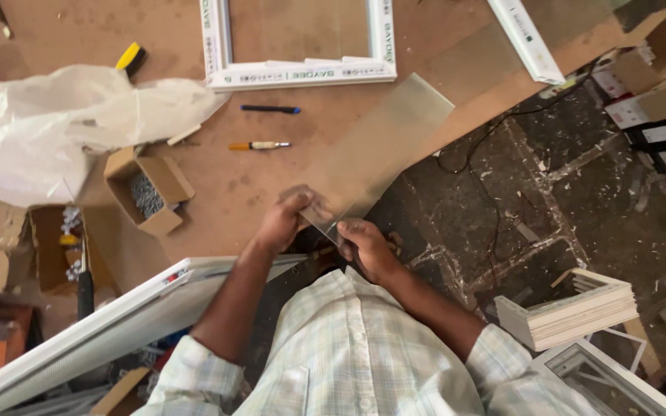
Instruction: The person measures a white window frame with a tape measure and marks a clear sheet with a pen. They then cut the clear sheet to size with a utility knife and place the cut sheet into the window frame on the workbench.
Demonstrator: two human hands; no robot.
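Far left on the brown worktable (287,177): crumpled plastic sheet (63,115), then an open cardboard box of screws (148,196), set within arm's reach. My left hand (285,219) is closed on the near corner of the clear glass pane (379,150); my right hand (364,245) pinches its near edge, so the pane stays off the table, slanting away toward the white window frame (302,73). Right of me, dark floor with stacked white frame offcuts (572,308).
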